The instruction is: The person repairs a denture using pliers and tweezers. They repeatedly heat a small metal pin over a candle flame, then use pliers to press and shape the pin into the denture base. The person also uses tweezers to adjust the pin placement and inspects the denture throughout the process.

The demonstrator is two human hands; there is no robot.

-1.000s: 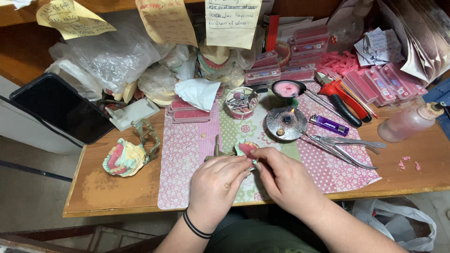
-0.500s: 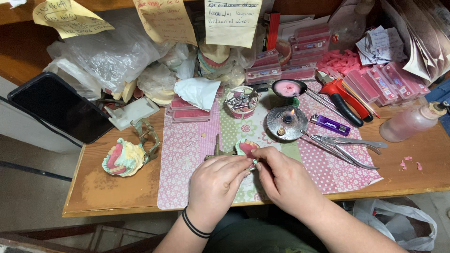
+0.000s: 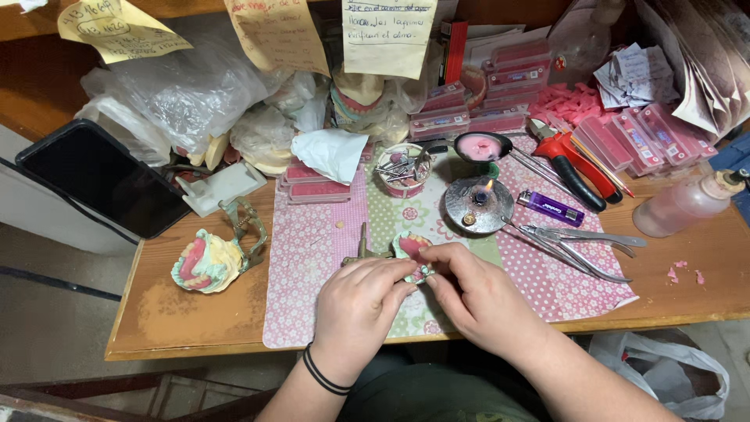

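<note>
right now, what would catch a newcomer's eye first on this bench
Both hands, left hand and right hand, meet at the front of the patterned mat around a small pink denture model. Behind them a little flame burns on a round metal burner. At the left sits a second denture model on a metal frame.

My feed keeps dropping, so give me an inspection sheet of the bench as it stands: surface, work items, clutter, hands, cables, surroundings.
Surface: wooden bench with a pink and green patterned mat under the work.
Job's things: dental model on a metal frame, held over the mat; lit burner behind it.
Clutter: second dental model at left, purple lighter, metal pliers, red-handled cutters, pink trays, plastic bags, paper notes, spray bottle.
Hands: left hand and right hand both pinch the dental model with the fingers.
Cables: nothing seen.
Surroundings: dark tablet at left; bag below the bench.
</note>
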